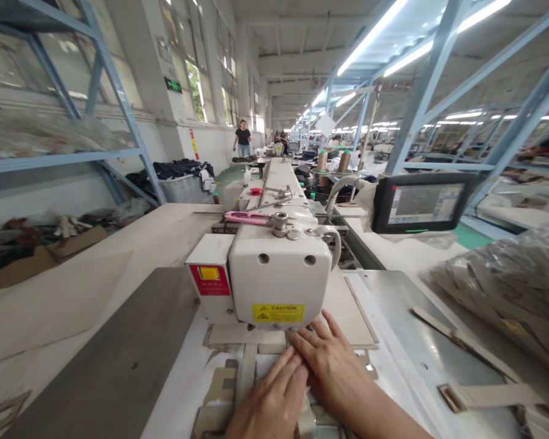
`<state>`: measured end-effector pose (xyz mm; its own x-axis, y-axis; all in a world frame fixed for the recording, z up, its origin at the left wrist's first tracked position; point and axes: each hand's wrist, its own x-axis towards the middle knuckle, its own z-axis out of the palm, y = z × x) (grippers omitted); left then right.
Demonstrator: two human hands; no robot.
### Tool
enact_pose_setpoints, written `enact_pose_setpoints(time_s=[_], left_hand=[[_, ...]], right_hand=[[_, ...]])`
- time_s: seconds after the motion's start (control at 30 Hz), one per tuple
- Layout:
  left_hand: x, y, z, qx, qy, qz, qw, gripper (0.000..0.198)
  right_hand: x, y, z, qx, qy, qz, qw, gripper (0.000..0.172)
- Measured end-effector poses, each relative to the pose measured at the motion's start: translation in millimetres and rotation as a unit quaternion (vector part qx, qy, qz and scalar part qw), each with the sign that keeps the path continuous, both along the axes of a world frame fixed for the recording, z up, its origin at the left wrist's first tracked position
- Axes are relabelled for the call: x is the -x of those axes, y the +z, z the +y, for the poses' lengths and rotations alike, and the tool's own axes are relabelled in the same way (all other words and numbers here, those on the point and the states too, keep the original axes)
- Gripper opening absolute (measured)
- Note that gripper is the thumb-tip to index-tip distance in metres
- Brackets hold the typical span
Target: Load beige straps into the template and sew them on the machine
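Resting hands: two, side by side; left hand [272, 396] nearer the wearer, its fingertips against the right hand [338, 363].
Fingers: stretched out, close together on the left, slightly spread on the right; whether either hand clamps anything beneath, I cannot tell.
Beige strip [246, 366]: one, just left of the left hand's fingers, running toward the machine.
Beige patches [222, 385]: several, left of the left hand.
Sewing machine head [279, 277]: one, directly beyond the fingertips, bearing one yellow caution label [279, 313].
Pink-handled scissors [247, 217]: one pair, beyond both hands, atop the machine.
Thread cones [322, 161]: two, well beyond the right hand.
Screen [425, 204]: one, beyond and right of the right hand.
Buckled straps [494, 395]: two lengths, right of the right hand, apart from it.
Plastic-wrapped bundle [507, 280]: one, farther right.
Person [243, 139]: one, standing far beyond the hands, black top.
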<state>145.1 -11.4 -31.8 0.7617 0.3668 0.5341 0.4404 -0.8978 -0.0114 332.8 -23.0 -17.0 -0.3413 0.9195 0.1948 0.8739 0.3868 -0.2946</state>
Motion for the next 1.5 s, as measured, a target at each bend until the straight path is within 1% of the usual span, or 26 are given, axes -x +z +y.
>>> enact_pose_setpoints(time_s=[0.1,0.17,0.2,0.27,0.33,0.4,0.53,0.6,0.73,1.0,1.03,1.13,1.23,1.37,1.5], left_hand=[[3,-4.0,2,0.018,-0.006,-0.011,1.0,0.046],[7,-6.4,5,0.023,-0.017,-0.038,0.999,0.049],[8,-6.9,6,0.021,-0.022,-0.054,0.998,0.051],[10,-6.2,7,0.007,-0.025,-0.078,0.997,0.054],[11,-3.9,8,-0.012,-0.023,-0.081,0.996,0.051],[12,-1.3,8,-0.039,-0.027,-0.067,0.997,0.045],[13,1.7,7,-0.101,-0.038,-0.021,0.994,0.035],[11,2.1,7,-0.111,-0.032,-0.015,0.993,0.034],[7,2.6,6,-0.095,-0.018,-0.013,0.995,0.036],[4,-1.0,3,-0.062,0.008,0.013,0.998,0.036],[4,-2.1,3,-0.061,0.008,0.023,0.998,0.036],[6,-5.8,2,-0.06,0.006,0.03,0.998,0.035],[5,-9.5,2,-0.044,0.007,0.009,0.999,0.034],[1,-12.1,3,-0.031,0.014,0.009,0.999,0.037],[1,-14.2,4,-0.03,0.015,-0.006,0.999,0.04]], right_hand=[[-2,-5.0,1,-0.011,0.005,0.006,1.0,0.045],[-2,-7.4,2,-0.039,0.009,0.02,0.999,0.044],[-1,-8.2,3,-0.065,0.011,0.027,0.997,0.04],[0,-9.1,6,-0.127,0.016,0.038,0.991,0.025],[2,-10.0,10,-0.175,0.023,0.043,0.983,0.013],[2,-11.8,12,-0.196,0.033,0.047,0.979,0.014],[0,-16.2,12,-0.22,0.054,0.058,0.972,0.024],[-2,-16.9,11,-0.214,0.057,0.065,0.973,0.026],[-3,-14.5,13,-0.185,0.041,0.068,0.98,0.027],[-2,-12.0,21,-0.114,0.016,0.068,0.991,0.013],[-3,-12.5,22,-0.106,0.018,0.069,0.992,0.014],[-6,-14.0,22,-0.069,0.018,0.076,0.995,0.023],[-7,-14.1,21,-0.038,0.007,0.076,0.996,0.021],[-3,-12.2,18,-0.033,-0.017,0.044,0.998,0.013],[2,-8.2,17,-0.046,-0.034,0.001,0.998,0.011]])
